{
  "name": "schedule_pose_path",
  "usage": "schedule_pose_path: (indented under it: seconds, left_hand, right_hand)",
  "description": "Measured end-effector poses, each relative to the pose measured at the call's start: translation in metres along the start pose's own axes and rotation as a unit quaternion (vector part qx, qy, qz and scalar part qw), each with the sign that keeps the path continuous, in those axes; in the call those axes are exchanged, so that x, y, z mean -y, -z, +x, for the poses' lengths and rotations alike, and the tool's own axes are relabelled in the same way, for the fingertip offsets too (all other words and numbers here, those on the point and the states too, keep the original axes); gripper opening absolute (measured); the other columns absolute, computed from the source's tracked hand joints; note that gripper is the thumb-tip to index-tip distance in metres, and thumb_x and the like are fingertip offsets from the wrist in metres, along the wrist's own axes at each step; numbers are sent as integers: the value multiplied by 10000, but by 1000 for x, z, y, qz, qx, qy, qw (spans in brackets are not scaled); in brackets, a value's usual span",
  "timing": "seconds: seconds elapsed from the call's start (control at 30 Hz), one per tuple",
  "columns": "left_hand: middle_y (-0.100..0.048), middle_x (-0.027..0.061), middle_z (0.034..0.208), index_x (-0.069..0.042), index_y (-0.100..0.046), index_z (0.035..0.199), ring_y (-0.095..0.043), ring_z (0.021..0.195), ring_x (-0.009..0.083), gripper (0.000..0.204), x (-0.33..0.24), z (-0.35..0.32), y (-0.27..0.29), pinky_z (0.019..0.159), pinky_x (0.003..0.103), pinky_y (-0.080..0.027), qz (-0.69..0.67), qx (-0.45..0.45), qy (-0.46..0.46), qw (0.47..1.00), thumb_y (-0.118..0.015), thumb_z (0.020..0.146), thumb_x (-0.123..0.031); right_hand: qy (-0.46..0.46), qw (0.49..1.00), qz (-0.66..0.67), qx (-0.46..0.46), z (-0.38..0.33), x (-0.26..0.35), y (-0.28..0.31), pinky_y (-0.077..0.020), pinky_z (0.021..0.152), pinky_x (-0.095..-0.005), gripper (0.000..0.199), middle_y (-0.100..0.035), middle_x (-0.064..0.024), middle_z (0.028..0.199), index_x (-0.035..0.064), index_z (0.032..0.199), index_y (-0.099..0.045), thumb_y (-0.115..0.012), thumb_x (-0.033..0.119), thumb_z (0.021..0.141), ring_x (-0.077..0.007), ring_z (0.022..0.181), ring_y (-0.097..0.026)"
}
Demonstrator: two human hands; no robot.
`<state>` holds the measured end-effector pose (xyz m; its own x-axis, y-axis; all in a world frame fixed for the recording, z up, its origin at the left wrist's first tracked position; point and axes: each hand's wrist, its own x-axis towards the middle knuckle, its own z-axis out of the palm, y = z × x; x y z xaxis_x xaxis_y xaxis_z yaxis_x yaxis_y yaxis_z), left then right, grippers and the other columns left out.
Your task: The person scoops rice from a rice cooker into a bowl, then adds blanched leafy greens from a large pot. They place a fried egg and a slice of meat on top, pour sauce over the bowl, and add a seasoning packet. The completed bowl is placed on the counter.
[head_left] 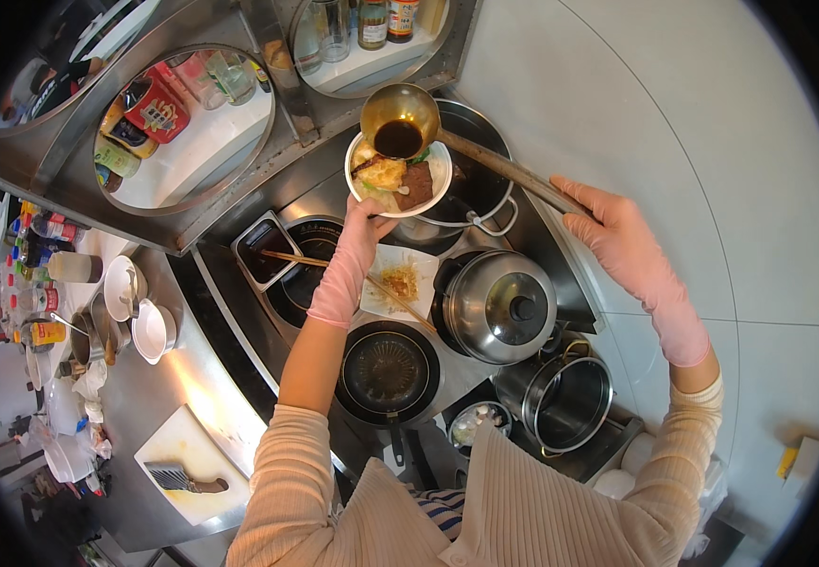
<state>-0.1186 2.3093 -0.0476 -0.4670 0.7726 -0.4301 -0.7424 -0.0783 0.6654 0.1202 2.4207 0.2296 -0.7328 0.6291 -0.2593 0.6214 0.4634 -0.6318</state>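
My left hand [358, 241], in a pink glove, grips a white bowl [443, 180] from its near side. Inside the bowl lie a golden piece like fried egg, a brown slab, pale food and a bit of green. My right hand [613, 227], also gloved in pink, is closed around the long handle of a ladle [409, 96]. Dark liquid sits in the ladle's scoop, which is over the far rim of the bowl; whether liquid is pouring I cannot tell. Partly hidden behind both is a deep metal pot [490, 194] with dark contents.
A lidded pot [504, 307], a frying pan [386, 369] and an open tall pot [570, 406] stand on the stove. Chopsticks [400, 298] cross a white dish [381, 260] beside a tray of dark liquid [263, 250]. A cleaver [183, 477] rests on a cutting board [211, 454] at left.
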Motion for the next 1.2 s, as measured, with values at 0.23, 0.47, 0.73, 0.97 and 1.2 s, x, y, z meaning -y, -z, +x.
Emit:
schedule_pose_path:
  seconds: [0.23,0.47,0.73,0.97,1.2]
  left_hand:
    - [-496,98,1331,-106,-355,1356,-560,1145,280,639,-3,-7,2,985,433,-450,3,4,-7,1000,-524,742,-142]
    - [-510,115,1311,-48,-376,1333,-544,1164,274,604,-5,-10,7,1013,428,-438,-15,16,-6,1000,-520,752,-127]
    - [-508,125,1317,-31,-370,1342,-536,1177,277,613,-6,-9,4,1027,428,-426,-23,12,-7,1000,-520,755,-123]
    - [-506,139,1314,-6,-367,1340,-529,1185,291,607,-4,-9,7,1033,442,-424,-42,18,-8,999,-506,760,-117]
    - [-486,155,1331,15,-370,1334,-514,1200,305,608,1,-11,19,1040,451,-418,-65,35,-16,997,-496,750,-96]
  right_hand:
    - [-12,1000,15,-8,3,-3,3,-367,1015,-285,445,-594,-155,1256,-19,1331,-484,-539,87,903,-180,1163,-531]
    - [-9,999,-11,-28,2,-8,5,-377,1003,-277,445,-604,-160,1240,-15,1331,-484,-536,81,900,-180,1148,-544]
    - [19,998,-50,-43,-8,-6,4,-400,985,-293,439,-603,-180,1238,-8,1320,-496,-548,63,891,-202,1135,-568]
    - [45,994,-80,-64,-8,-14,3,-474,833,-275,439,-657,-158,1078,0,1319,-506,-561,69,888,-162,914,-619]
    - [-123,941,314,33,15,-49,21,-203,407,-173,417,-510,-17,756,-28,1306,-502,-559,85,908,-12,476,-267]
